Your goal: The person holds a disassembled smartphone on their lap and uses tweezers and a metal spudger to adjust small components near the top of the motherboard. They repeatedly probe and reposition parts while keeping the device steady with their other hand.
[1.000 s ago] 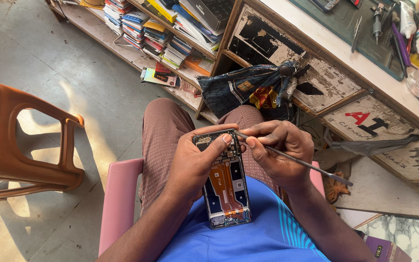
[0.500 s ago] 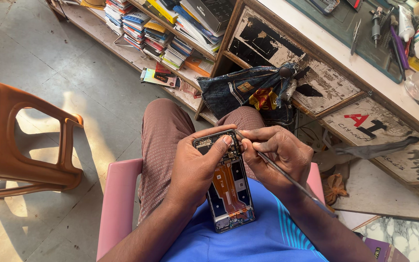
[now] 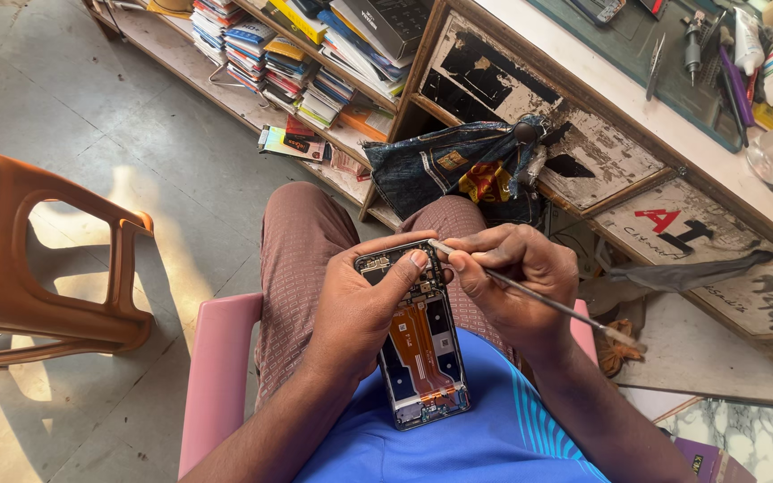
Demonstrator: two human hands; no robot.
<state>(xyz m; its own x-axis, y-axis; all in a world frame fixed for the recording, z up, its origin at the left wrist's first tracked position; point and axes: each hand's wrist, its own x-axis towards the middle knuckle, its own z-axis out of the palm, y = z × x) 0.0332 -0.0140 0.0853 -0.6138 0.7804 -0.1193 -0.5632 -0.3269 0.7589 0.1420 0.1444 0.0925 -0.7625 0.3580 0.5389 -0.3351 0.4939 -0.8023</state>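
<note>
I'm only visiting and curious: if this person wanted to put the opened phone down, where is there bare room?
Bare room: the floor between the orange plastic stool and the book shelf, and the light strip of workbench along its front edge. Crowded: the shelf, and the bench's far right with tools. The lap is taken by both hands and the phone.

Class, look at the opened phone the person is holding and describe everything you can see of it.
The opened phone is a dark, slim slab with its back cover off, showing an orange flex strip down the middle, small metal parts and a dark frame. It lies lengthwise over the lap, its lower end against the blue shirt. The left hand grips its upper part, thumb across the top. The right hand holds a thin metal tool whose tip meets the phone's top edge.
</note>
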